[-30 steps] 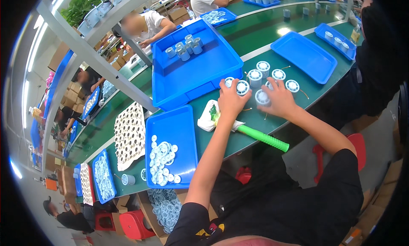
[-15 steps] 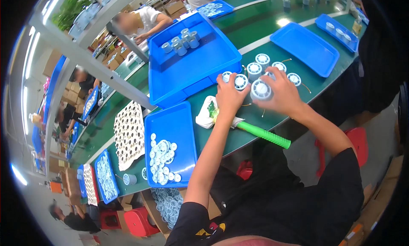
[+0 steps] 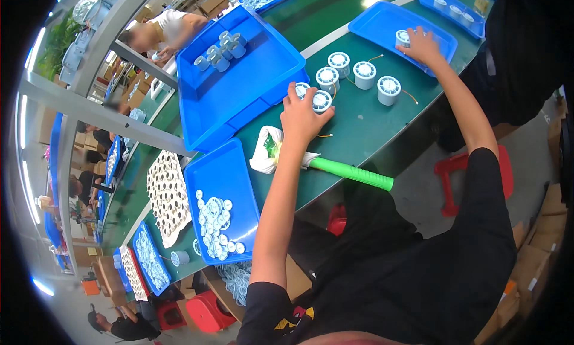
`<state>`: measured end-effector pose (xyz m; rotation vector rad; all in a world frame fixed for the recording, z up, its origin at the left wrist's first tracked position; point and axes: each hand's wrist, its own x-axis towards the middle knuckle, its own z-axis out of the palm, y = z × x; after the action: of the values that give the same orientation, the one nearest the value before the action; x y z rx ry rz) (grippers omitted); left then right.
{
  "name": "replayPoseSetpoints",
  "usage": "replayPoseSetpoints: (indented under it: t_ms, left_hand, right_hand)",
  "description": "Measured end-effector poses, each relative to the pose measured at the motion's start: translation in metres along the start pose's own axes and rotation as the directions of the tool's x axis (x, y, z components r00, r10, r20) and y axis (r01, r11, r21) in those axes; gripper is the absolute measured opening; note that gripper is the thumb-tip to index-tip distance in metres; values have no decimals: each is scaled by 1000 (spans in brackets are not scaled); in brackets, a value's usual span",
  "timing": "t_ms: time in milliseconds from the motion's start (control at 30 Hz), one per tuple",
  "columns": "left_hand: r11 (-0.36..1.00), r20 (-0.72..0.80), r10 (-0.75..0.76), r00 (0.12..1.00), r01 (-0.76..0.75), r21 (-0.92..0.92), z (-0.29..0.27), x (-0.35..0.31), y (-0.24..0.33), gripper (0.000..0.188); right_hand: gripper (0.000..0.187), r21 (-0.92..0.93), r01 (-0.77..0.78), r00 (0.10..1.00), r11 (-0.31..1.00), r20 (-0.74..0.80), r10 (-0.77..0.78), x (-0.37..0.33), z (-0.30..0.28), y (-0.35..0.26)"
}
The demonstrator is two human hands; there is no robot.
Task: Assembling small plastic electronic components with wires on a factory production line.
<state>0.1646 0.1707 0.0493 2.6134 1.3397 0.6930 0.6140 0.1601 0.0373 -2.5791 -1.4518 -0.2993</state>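
Note:
My left hand [image 3: 300, 119] is curled around two pale-blue cylinders with white spoked caps, a near one [image 3: 321, 101] and another [image 3: 302, 89] partly covered by the fingers. At the far right my right hand [image 3: 422, 48] grips a single capped cylinder [image 3: 402, 40] at the blue tray [image 3: 373, 27]; whether its base rests on the tray I cannot tell. Between the hands several more capped cylinders [image 3: 388, 90] stand upright on the green table [image 3: 353, 130], some with thin wires trailing out. Below my left hand lies a mallet with a green ribbed handle [image 3: 353, 173] and a white-wrapped head [image 3: 266, 150].
A deep blue bin [image 3: 251, 85] with several cylinders stands back left. Nearer, a blue tray [image 3: 242, 183] holds small white round parts, beside a white sheet with dark holes [image 3: 167, 195]. A metal post [image 3: 143, 133] rises at left. A co-worker [image 3: 170, 31] sits across the table.
My right hand has carried a cylinder away from the group, rightward to the far tray. My left hand stays at its two cylinders. The whole view has shifted somewhat.

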Motion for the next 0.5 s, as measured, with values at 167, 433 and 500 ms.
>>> replayPoseSetpoints:
  t_ms: [167, 433, 500]
  left_hand:
    - [1000, -4, 18, 1000, -18, 1, 5, 1, 2, 64]
    - [999, -33, 1, 999, 0, 37, 3, 3, 0, 65]
    - [999, -45, 8, 999, -6, 49, 5, 4, -1, 65]
  right_hand:
    - [96, -193, 55, 836, 980, -528, -151, -10, 12, 0]
    - [77, 190, 482, 870, 855, -218, -442, -165, -44, -129]
    - [73, 234, 418, 908, 878, -89, -408, -146, -43, -131]
